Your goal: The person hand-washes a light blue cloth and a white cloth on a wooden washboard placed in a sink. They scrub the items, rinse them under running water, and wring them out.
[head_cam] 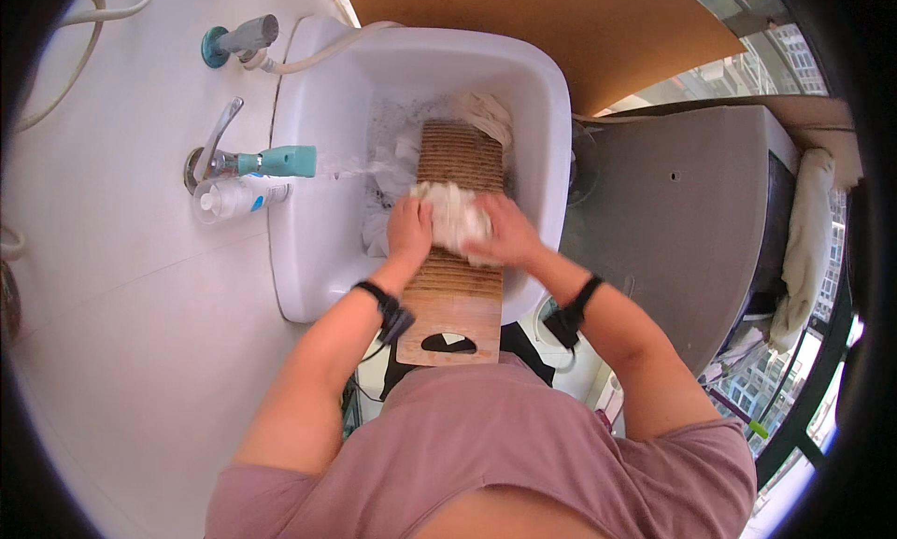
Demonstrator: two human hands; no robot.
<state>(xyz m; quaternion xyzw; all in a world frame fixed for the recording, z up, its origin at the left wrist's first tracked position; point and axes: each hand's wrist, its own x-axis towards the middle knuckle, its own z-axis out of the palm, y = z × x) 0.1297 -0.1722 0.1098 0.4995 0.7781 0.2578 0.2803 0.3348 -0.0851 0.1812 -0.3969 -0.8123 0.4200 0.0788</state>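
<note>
A ridged wooden washboard (459,287) leans in a white ceramic sink (315,259), its end with the oval handle hole against my body. On its ridges lies a bunched wet white cloth (452,213). My left hand (411,229) grips the cloth's left side, and my right hand (506,232), slightly blurred, grips its right side. More white cloth (378,238) lies in sudsy water left of the board, and a cream cloth (488,115) is bunched at the board's far end. Water runs from a tap with a teal nozzle (287,162) into the sink.
A white pump bottle (235,200) stands beside the tap on the left. Beyond it, a second tap (245,38) has a pale hose (336,52) along the sink's rim. At right is a grey appliance top (673,245), with a light rolled cloth (806,238) past it.
</note>
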